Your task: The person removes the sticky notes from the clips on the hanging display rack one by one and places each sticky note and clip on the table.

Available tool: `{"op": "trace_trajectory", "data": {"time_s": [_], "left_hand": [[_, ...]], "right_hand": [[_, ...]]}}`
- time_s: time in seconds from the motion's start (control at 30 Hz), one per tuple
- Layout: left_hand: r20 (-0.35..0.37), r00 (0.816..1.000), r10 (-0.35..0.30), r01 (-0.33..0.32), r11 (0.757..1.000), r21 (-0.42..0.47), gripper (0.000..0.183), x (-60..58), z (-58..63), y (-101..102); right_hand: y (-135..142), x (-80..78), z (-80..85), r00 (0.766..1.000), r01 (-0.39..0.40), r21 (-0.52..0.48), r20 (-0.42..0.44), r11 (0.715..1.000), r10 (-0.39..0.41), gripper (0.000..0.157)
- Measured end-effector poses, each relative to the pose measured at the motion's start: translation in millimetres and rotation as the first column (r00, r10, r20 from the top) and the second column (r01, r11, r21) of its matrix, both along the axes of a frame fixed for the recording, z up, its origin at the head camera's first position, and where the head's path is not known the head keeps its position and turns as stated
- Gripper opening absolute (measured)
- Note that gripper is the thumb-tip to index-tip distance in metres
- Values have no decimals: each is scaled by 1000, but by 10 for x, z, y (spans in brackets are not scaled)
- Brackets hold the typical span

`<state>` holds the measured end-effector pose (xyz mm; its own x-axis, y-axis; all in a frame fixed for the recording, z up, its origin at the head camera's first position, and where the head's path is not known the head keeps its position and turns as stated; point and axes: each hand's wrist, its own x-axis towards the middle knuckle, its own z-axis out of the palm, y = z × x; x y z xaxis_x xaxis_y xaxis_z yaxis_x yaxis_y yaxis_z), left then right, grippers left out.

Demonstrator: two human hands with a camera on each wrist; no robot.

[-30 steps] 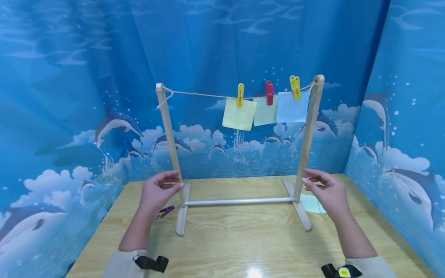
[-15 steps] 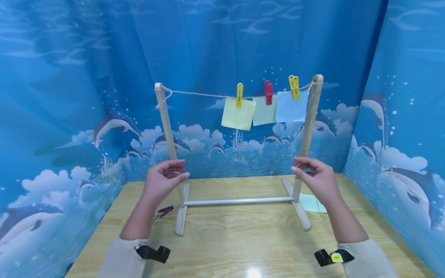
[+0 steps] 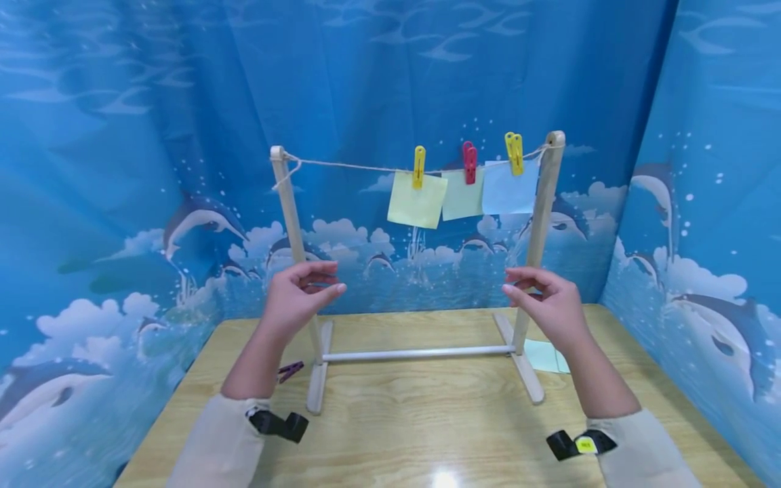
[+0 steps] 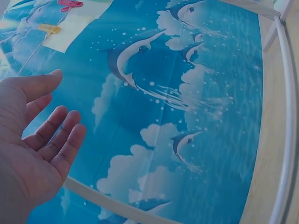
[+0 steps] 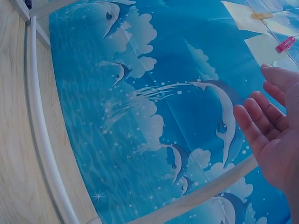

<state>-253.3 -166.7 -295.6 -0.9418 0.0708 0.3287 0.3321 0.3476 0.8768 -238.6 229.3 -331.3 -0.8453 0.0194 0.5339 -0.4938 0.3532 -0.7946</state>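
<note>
My left hand (image 3: 299,298) is raised in front of the left wooden post (image 3: 288,210), fingers loosely bent and holding nothing. Mirroring it, my right hand (image 3: 546,305) hovers before the right post (image 3: 546,203), also with nothing in it. Both wrist views show a bare palm and relaxed fingers. Between the posts runs a string (image 3: 354,165). A yellow clothespin (image 3: 418,168) clips a yellow paper note (image 3: 413,209) to it. Farther right, a red clothespin (image 3: 470,165) holds a pale green note (image 3: 462,198), and another yellow clothespin (image 3: 514,154) a blue note (image 3: 509,191).
A white crossbar (image 3: 421,354) joins the stand's feet on the wooden table (image 3: 396,420). Purple clothespins (image 3: 289,371) lie left of the stand, partly behind the left forearm. Light green notes (image 3: 543,354) lie behind the right foot. A blue dolphin-print curtain (image 3: 366,81) surrounds the table.
Both hands have risen and moved inward, closer to each other. The notes, clothespins and stand stay as they were.
</note>
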Motion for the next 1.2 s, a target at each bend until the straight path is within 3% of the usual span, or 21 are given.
{"op": "trace_trajectory", "data": {"time_s": [0.63,0.9,1.03,1.2], "left_hand": [[-67,996,-57,57,998,-11,44,-81,474,349],[-127,987,-101,100,995,-12,41,-130,606,493],[-124,985,-119,121,993,13,40,-142,677,569],[-96,991,-92,95,995,33,38,-169,787,658]], "right_hand": [[-228,-66,207,998,-64,22,26,998,64,34],[-351,-126,311,994,-106,16,7,994,106,33],[-400,-145,341,993,-116,22,0,993,116,33],[-450,-170,383,995,-100,35,20,994,100,35]]}}
